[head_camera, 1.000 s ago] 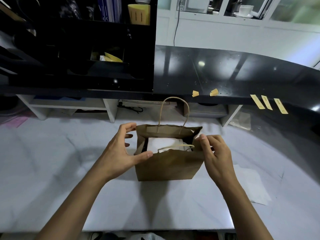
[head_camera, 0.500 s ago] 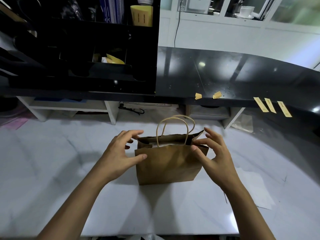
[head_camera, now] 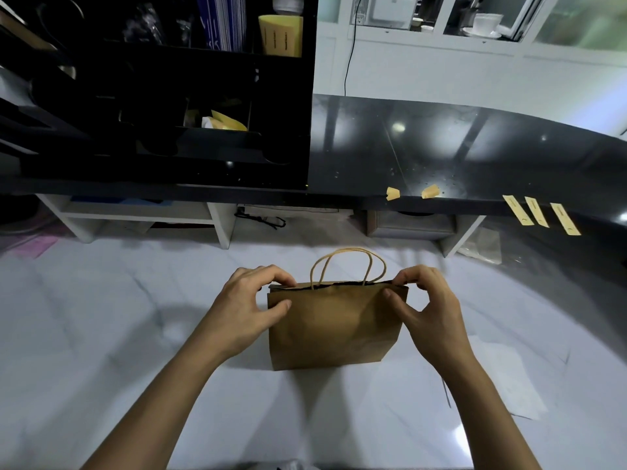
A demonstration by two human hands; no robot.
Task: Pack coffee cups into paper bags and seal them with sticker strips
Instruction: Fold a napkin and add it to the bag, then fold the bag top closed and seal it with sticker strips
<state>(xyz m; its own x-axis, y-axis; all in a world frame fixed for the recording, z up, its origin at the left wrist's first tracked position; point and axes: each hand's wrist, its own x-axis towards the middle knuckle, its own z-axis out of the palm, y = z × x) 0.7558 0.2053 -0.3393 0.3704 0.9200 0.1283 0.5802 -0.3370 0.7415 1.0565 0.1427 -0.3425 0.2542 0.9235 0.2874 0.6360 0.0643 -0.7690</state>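
- The paper bag (head_camera: 334,329) stands upright on the white table (head_camera: 101,334), at the centre of the view, its mouth pressed nearly flat so nothing inside can be seen.
- The left hand (head_camera: 247,307) pinches the bag's top corner at 9 o'clock: fingers (head_camera: 271,274) curled over the rim, thumb pressed on the front panel.
- The right hand (head_camera: 427,310) pinches the top corner at 3 o'clock in the same way, its fingers curled over the rim and thumb on the front.
- Both twine handles (head_camera: 347,266) rise together above the rim at 12 o'clock, between the two hands.
- Three sticker strips (head_camera: 539,215) hang off the front edge of the black counter (head_camera: 441,147) at 2 o'clock, well apart from the bag; two small curled paper scraps (head_camera: 412,192) sit on that edge nearer 1 o'clock.
- A thin white sheet (head_camera: 509,385) lies flat on the table at 4 o'clock, hard to make out against the surface.
- The black shelf unit (head_camera: 152,96) at 10 o'clock is too dark to read, apart from some yellow items.
- Both forearms are cut off by the bottom edge of the view.
- Bare table spreads wide at 9 o'clock and toward the near edge at 6 o'clock.
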